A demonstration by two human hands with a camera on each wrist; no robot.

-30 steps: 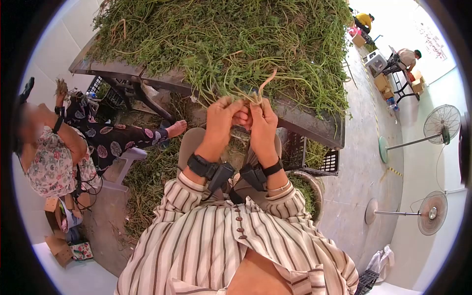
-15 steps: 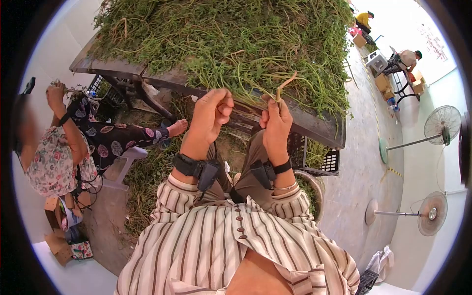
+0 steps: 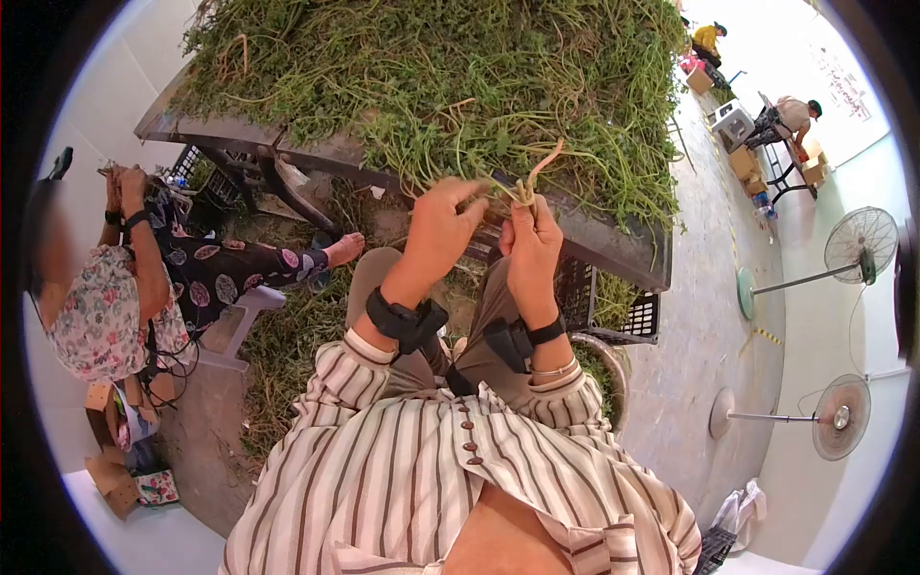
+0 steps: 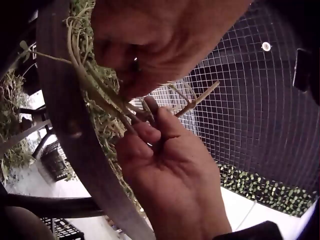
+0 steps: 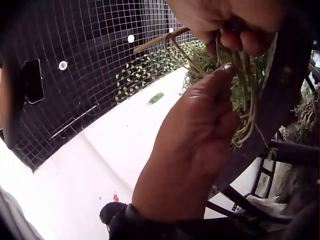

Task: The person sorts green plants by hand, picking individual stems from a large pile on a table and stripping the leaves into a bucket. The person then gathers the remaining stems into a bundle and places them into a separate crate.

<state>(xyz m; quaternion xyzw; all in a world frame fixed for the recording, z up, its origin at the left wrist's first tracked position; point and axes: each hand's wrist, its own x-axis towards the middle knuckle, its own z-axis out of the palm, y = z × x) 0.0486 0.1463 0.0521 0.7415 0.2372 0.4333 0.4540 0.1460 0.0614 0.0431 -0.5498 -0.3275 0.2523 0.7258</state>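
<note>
In my right hand (image 3: 533,251) I pinch a small bunch of green stems (image 5: 245,102) between thumb and fingers, in front of the table edge. A pale, brownish root end (image 3: 544,165) sticks up beyond that grip. My left hand (image 3: 441,225), blurred in the head view, reaches in from the left. The right wrist view shows the left hand (image 5: 192,127) with its thumb and fingertips pinching the same stems, just beside the right hand's fingers. A large heap of leafy green plants (image 3: 450,77) covers the table (image 3: 326,161) before me.
Under the table stands a black crate (image 3: 580,292) with greens, near a round basket (image 3: 618,383). Cut plants (image 3: 287,393) lie on the floor. To the left a person in a floral top (image 3: 105,316) sits on a stool. Two fans (image 3: 843,414) stand at right.
My hands were together at the stems, then parted, the right keeping the stems and root. Now my left hand has come back rightward to them. The seated person's hands have shifted.
</note>
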